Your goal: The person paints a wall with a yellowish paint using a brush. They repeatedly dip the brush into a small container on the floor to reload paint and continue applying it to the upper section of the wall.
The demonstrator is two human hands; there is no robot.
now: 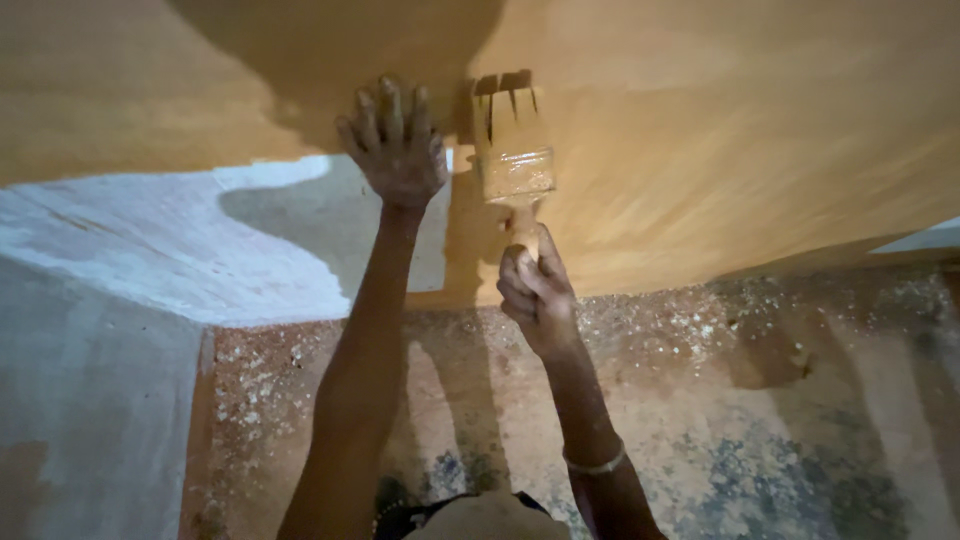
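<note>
My right hand (537,290) grips the handle of a wide paintbrush (512,150) coated in yellow-ochre paint. Its split bristles press against the wall (720,130), which is painted the same ochre colour. My left hand (396,145) lies flat on the wall just left of the brush, fingers spread and dusted with paint. A thin bangle circles my right wrist. Below and left of my left hand a patch of white unpainted wall (180,240) remains visible.
The floor (740,400) below the wall is reddish and strewn with white paint flecks and scrapings. A grey-white strip of surface (90,400) runs along the left. Shadows of my arms and head fall on the wall.
</note>
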